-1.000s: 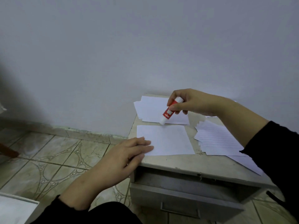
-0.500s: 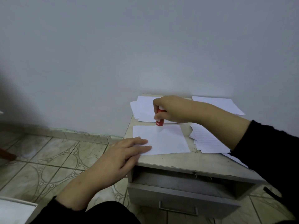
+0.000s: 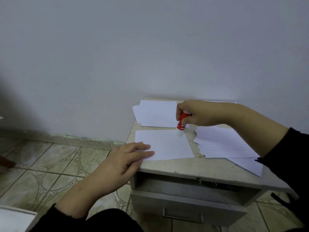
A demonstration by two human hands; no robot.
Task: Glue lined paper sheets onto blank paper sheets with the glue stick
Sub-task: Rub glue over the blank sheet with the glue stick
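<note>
While the right hand [image 3: 199, 113] grips a red glue stick [image 3: 181, 124] nearly upright, fingers curled round its barrel, the white tip below the grip touches the far edge of a blank sheet [image 3: 168, 146] on a small cabinet top [image 3: 184, 166]. Left-hand [image 3: 127, 156] fingers lie flat, pinning the sheet's near corner. Lined sheets [image 3: 220, 143] lie fanned below the right wrist; more blank paper [image 3: 157, 114] lies beyond the stick.

White lettering on the glue stick [image 3: 181, 125] is too blurred to read.
</note>
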